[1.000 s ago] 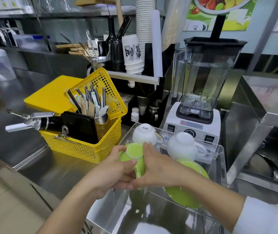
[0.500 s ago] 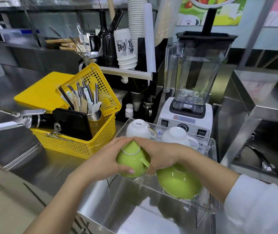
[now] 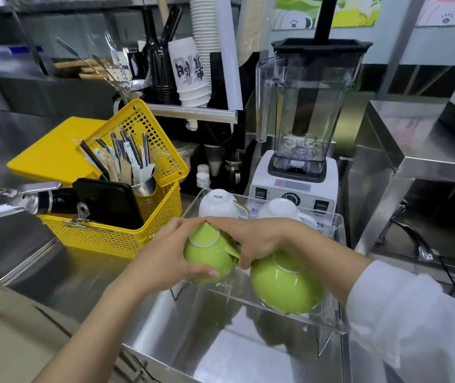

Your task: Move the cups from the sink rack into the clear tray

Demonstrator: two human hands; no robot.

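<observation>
Beside the yellow plastic basket [image 3: 127,217], your left hand [image 3: 165,258] and right hand [image 3: 259,239] squeeze one small upside-down green cup [image 3: 207,255]; three cups already sit in the clear plastic tray [image 3: 341,244].

Person, 2 arms in view. Left arm [image 3: 88,324]: bare from lower left of frame to the left hand [image 3: 165,255]; no sleeve, watch or ring visible; short nails. Right arm: white long sleeve [image 3: 414,322], loose, creased fabric, lower right of frame; cuff ends short of the wrist. Right hand [image 3: 259,239]: bare.
</observation>
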